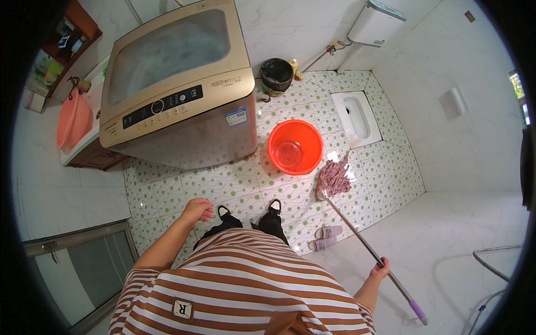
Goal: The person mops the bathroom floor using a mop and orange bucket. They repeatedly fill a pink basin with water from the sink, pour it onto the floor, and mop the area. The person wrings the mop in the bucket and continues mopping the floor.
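My right hand (pixel 379 269) grips the metal handle of a string mop (pixel 356 232), below its middle toward the purple end grip (pixel 417 310). The reddish-pink mop head (pixel 333 176) rests on the tiled floor, just right of and nearer to me than an orange-red plastic bucket (pixel 307 144). Some clear liquid seems to lie at the bucket's bottom. My left hand (pixel 198 210) hangs in the air at my left side, fingers loosely curled and holding nothing. Below it is the green-dotted floor (pixel 234 184).
A gold top-loading washing machine (pixel 222 77) stands ahead to the left. A black-lined bin (pixel 276 72) is beside it. The squat toilet (pixel 356 119) is set into the floor at right. Purple slippers (pixel 324 243) lie near the right wall. A pink basin (pixel 74 119) leans on the sink (pixel 94 94).
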{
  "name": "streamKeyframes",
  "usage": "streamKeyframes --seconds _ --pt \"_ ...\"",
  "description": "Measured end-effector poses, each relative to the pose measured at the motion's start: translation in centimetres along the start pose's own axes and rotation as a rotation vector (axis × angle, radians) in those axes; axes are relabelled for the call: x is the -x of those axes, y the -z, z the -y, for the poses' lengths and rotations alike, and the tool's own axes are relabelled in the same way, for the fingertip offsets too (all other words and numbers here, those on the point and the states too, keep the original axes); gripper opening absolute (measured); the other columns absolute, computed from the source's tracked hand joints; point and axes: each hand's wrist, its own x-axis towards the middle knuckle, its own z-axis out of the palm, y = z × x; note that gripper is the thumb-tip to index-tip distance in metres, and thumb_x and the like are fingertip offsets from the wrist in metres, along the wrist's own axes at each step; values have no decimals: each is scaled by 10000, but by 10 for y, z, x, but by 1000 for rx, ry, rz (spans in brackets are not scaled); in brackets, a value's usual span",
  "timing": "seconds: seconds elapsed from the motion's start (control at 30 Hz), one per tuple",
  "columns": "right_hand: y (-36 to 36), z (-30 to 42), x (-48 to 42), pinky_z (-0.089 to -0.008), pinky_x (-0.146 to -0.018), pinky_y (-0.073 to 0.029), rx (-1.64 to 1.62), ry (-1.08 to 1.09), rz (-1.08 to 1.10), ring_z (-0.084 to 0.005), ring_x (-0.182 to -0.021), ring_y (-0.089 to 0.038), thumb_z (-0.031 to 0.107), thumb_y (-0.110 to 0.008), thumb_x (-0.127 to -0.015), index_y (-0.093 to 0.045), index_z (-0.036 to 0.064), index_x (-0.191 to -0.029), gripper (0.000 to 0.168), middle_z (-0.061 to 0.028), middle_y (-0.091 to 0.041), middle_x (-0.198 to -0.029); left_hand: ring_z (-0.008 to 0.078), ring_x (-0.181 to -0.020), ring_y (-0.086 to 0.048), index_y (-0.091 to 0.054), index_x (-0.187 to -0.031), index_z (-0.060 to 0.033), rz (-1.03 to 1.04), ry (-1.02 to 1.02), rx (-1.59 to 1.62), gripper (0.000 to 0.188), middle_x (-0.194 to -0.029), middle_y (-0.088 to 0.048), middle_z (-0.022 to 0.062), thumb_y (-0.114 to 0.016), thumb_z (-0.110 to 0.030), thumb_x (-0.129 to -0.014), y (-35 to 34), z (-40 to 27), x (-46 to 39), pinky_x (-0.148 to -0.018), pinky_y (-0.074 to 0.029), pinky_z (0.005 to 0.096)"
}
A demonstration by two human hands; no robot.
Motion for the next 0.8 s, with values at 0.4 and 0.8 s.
streamKeyframes --seconds 0.4,0.8 --pt "-6 -6 -28 -335 -734 -385 77 -196 -332 -149 -991 -438 329 -682 -653 -505 172 -1059 470 -19 -500 -1021 128 -614 -555 -549 -901 -44 93 -2 -92 181 -769 -566 50 -496 -191 -810 -91 -33 -7 -521 -454 247" --pt "-5 -38 -6 -397 -697 -431 299 -397 -223 -237 -996 -392 371 -703 -636 -316 148 -1169 695 -79 -229 -1268 150 -617 -565 -550 -897 -48 62 -4 76 176 -774 -573 64 -499 -186 -802 -69 0 1 -517 -455 253"
